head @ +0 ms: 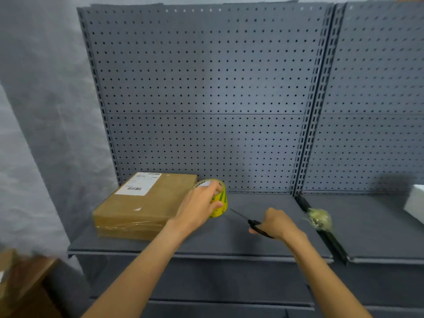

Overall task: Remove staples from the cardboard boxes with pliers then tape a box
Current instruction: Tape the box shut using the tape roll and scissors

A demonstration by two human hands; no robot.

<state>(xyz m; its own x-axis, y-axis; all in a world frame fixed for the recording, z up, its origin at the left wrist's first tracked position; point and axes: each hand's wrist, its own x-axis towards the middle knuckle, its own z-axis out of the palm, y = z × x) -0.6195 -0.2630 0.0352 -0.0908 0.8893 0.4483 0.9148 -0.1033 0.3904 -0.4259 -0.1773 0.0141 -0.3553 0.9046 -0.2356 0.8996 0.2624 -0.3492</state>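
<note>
Left hand (202, 203), just below the centre of the frame, has its fingers and thumb curled round a yellow roll of tape (219, 198), which stands on edge at the right end of the cardboard box (146, 205). Right hand (278, 223), lower right of centre, grips the black handles of a slim tool (251, 222) whose thin blades point up and left toward the roll without touching it; by the handles it looks like scissors rather than pliers, though blur keeps me from being sure. That box lies flat on the grey shelf (206, 244) at lower left of centre, with a white label on top and clear tape already shining along its near side. By my reading the staple work is over or set aside and the taping is in hand, with a strip yet to be pulled, laid and cut; no staples can be made out. By count: one roll of tape, one cutting tool, one box on the shelf, part of another brown box (20, 285) in the bottom left corner, one crumpled wad of clear film (320, 218) on the shelf divider at right, one white object (415, 201) at the right edge, and two hands
</note>
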